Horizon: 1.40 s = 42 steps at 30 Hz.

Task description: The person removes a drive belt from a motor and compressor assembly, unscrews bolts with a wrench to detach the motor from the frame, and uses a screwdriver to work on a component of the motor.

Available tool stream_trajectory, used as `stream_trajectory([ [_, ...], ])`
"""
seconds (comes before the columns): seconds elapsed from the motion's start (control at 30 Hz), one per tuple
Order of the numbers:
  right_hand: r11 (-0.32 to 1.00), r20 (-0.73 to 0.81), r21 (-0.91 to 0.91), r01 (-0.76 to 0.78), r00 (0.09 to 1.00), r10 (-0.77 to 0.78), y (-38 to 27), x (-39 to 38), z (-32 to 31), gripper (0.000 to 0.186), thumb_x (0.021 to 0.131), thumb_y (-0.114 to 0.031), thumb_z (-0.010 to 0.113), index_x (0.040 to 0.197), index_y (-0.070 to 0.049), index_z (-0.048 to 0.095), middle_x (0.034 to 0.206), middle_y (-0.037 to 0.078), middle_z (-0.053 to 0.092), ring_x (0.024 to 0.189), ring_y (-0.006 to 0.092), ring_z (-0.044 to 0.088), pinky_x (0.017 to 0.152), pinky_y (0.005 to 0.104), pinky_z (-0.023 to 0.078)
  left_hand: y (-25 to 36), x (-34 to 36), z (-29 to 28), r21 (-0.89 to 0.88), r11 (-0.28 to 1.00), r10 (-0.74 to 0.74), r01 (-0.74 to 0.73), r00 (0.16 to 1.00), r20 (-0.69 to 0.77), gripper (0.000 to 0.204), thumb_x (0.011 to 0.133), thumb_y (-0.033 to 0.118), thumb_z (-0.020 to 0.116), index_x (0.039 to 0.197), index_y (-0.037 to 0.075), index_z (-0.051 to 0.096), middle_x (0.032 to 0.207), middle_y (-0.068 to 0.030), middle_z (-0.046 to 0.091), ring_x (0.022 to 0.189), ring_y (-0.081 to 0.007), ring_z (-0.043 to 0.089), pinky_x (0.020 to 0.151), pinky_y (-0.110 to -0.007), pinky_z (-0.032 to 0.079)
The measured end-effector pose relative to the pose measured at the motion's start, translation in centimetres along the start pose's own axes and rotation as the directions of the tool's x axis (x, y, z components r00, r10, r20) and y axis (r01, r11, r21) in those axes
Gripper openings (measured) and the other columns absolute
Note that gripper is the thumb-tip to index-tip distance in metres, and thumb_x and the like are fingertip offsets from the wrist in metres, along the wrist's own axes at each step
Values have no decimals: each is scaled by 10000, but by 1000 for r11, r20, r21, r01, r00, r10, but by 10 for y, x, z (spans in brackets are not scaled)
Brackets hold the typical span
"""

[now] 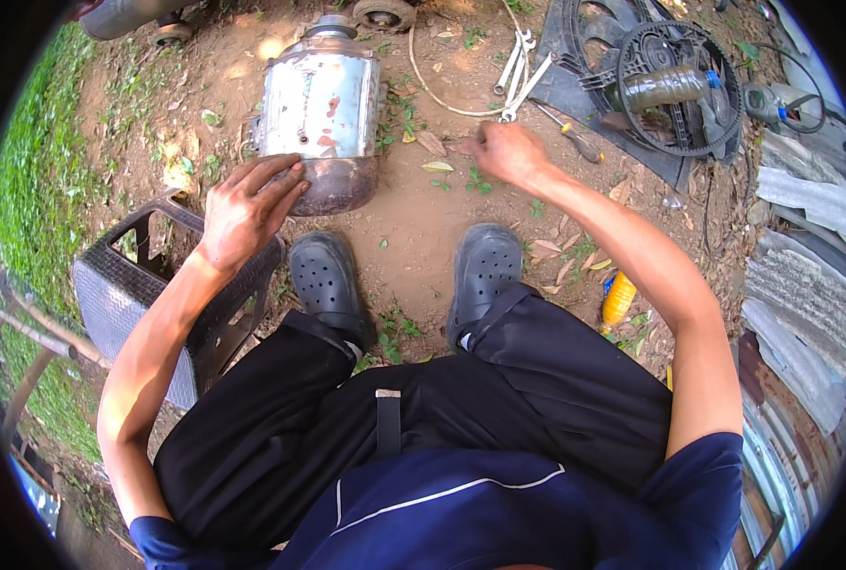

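Observation:
A metal cylinder [318,104] that looks like a motor housing, silver with rusty patches and a dark brown near end, lies on the dirt ahead and left of centre. My left hand [250,204] rests on the left of its near end, fingers stretched out and gripping nothing. My right hand [510,152] is low over the ground to the cylinder's right, its fingers curled in. Whether something small is in them I cannot make out. Just beyond that hand lie several open-ended wrenches [528,85]. A screwdriver [583,144] with a yellow and black handle is to their right.
A black plastic stool [138,294] lies tipped at my left. At the far right, a black toothed ring [675,152] and a plastic bottle [668,87] sit on a dark sheet. A yellow bottle [619,302] is beside my right leg. Corrugated sheets [794,285] line the right edge.

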State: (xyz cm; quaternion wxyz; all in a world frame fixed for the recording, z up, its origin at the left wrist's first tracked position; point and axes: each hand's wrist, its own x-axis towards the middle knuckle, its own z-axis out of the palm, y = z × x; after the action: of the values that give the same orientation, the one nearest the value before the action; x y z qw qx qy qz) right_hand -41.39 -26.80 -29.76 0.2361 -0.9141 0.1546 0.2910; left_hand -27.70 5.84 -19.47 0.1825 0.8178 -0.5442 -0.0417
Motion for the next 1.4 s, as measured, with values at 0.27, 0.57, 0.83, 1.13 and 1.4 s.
stream_trajectory([
  [0.27, 809, -313, -528, -258, 945, 97, 120, 5, 6, 289, 892, -109, 505, 1151, 1, 573, 1029, 201, 658, 990, 311, 664, 746, 429, 570, -6, 4, -8, -72, 996, -51, 56, 997, 61, 188, 789, 117, 752, 962, 60, 709, 1010, -66, 697, 890, -258, 680, 751, -356, 559],
  [0.57, 915, -152, -397, -78, 988, 18, 102, -26, -9, 392, 835, -88, 531, 1213, 12, 508, 1035, 251, 614, 968, 414, 627, 828, 470, 529, -47, 5, -17, -15, 1000, -8, 11, 981, 196, 295, 754, 317, 780, 887, 87, 652, 1071, -35, 661, 954, -252, 657, 783, -361, 554],
  [0.83, 828, -71, -120, 547, 827, -557, -41, -38, -78, 385, 874, -168, 569, 1222, -4, 551, 982, 215, 641, 962, 371, 625, 873, 444, 480, -62, 9, -18, -98, 991, 114, -93, 964, 241, 514, 690, 402, 815, 1046, 109, 588, 1155, -78, 602, 1072, -303, 599, 869, -419, 514],
  [1.13, 691, 8, -323, 647, 732, -682, -136, -28, -105, 274, 888, -260, 630, 1113, -106, 649, 950, 109, 663, 935, 318, 636, 790, 424, 514, -66, 16, -18, -186, 982, 34, 44, 916, 399, 592, 666, 448, 821, 1076, 88, 594, 1063, -109, 624, 994, -333, 624, 825, -462, 500],
  [1.4, 656, 5, -359, 664, 704, -710, -147, -18, -101, 309, 845, -210, 671, 1132, -101, 635, 956, 105, 658, 932, 316, 636, 779, 419, 517, -73, 12, -13, -276, 959, 37, 59, 943, 330, 583, 672, 429, 821, 1096, 95, 599, 1071, -88, 630, 997, -311, 624, 836, -446, 502],
])
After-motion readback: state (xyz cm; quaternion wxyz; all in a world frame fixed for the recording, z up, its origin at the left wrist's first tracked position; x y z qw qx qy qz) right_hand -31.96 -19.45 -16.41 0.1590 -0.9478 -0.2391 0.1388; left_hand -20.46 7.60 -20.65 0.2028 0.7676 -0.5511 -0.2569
